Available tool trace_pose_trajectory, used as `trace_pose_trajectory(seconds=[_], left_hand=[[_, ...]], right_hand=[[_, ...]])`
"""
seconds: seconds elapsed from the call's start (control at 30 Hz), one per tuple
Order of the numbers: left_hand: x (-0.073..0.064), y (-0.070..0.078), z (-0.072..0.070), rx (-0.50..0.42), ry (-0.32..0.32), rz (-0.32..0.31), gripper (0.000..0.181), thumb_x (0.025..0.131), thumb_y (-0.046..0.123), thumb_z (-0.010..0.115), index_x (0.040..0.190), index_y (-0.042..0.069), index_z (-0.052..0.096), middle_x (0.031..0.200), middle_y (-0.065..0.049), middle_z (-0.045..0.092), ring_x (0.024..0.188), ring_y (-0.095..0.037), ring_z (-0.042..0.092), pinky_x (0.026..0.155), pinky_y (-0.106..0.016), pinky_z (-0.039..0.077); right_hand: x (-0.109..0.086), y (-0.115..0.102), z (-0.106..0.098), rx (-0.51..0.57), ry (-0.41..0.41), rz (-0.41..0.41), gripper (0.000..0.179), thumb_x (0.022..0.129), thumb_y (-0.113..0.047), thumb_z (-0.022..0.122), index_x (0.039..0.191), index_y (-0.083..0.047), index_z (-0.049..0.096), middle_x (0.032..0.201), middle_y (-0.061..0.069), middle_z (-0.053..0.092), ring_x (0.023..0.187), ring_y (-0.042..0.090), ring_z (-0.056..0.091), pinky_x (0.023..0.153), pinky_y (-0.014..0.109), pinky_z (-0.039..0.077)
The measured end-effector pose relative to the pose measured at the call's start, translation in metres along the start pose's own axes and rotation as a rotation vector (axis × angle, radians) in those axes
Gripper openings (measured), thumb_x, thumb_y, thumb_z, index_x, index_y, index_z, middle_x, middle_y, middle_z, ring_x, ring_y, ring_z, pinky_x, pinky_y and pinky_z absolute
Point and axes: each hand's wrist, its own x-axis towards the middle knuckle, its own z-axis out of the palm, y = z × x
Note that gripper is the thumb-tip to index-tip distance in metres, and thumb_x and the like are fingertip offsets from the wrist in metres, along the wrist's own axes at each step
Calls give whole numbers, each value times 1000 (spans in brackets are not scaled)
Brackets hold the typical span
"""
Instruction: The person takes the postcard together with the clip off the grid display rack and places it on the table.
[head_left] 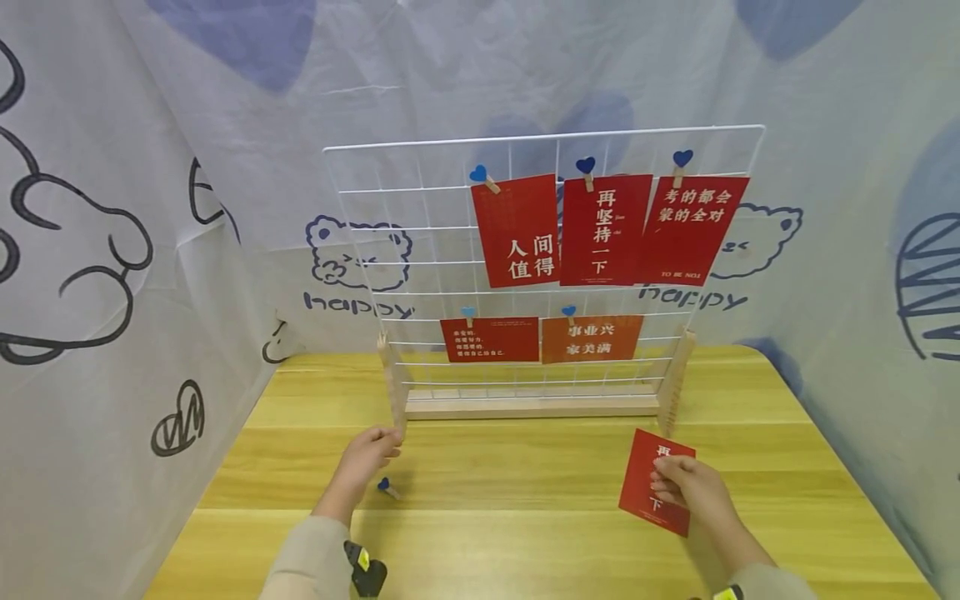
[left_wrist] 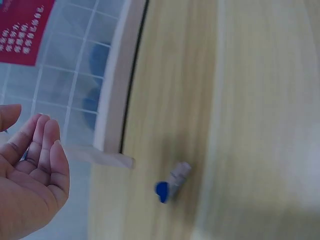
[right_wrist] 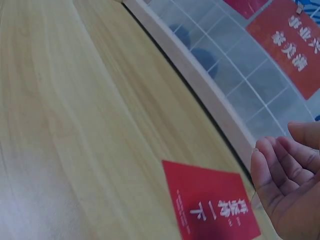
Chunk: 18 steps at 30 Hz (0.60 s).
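A red card with white characters (head_left: 637,479) lies on the wooden table at the right. My right hand (head_left: 693,492) overlaps it in the head view. From the right wrist, that hand (right_wrist: 290,182) shows loosely bent fingers, thumb apart, beside the card (right_wrist: 215,200) with nothing between them. My left hand (head_left: 363,458) hovers near the rack's left foot, its fingers (left_wrist: 47,150) relaxed and holding nothing. Below it on the table lies a small wooden clothespin with a dark blue heart (head_left: 387,487), also seen as a clothespin (left_wrist: 172,182) from the left wrist.
A white wire grid rack (head_left: 420,242) stands on a wooden base (head_left: 525,408) at the table's back. Three red cards (head_left: 600,225) hang in its upper part on heart clothespins. Lower down hang a red card (head_left: 491,342) and an orange card (head_left: 592,342). Printed cloth surrounds the table.
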Motion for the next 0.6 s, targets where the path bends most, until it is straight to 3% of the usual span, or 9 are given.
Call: trace_pose_trajectory(seconds=[0.17, 0.27, 0.33, 0.47, 0.6], left_hand=[[1, 18, -1, -21, -19, 55, 40, 87, 28, 50, 110, -5, 50, 108, -17, 53, 98, -30, 50, 87, -42, 38], [0, 29, -2, -23, -31, 74, 38, 88, 27, 49, 111, -3, 50, 108, -15, 53, 99, -30, 50, 87, -43, 37], [0, 35, -2, -32, -45, 86, 37, 88, 26, 49, 112, -2, 50, 109, -15, 53, 101, -32, 49, 88, -42, 37], [0, 48, -1, -49, -69, 107, 35, 88, 25, 49, 112, -1, 51, 110, -15, 53, 102, -32, 48, 87, -42, 38], [0, 60, 0, -47, -74, 116, 33, 88, 24, 49, 111, 0, 52, 109, -15, 53, 102, -31, 49, 87, -42, 38]], right_hand=[[25, 13, -3, 19, -40, -55, 48, 82, -31, 58, 106, 10, 48, 80, 7, 61, 72, 18, 61, 64, 30, 50], [51, 32, -7, 77, -51, -85, 43, 79, -32, 61, 103, 3, 54, 82, 6, 62, 72, 17, 61, 64, 30, 50], [58, 33, -5, 122, -98, -145, 36, 82, -27, 59, 102, 2, 55, 84, 8, 61, 73, 18, 60, 64, 30, 50], [65, 29, 1, 199, -207, -281, 25, 87, -17, 53, 100, 4, 56, 83, 12, 59, 71, 19, 59, 61, 30, 50], [57, 8, 9, 152, -188, -302, 27, 85, -21, 55, 99, 2, 57, 82, 8, 59, 71, 17, 59, 62, 29, 50]])
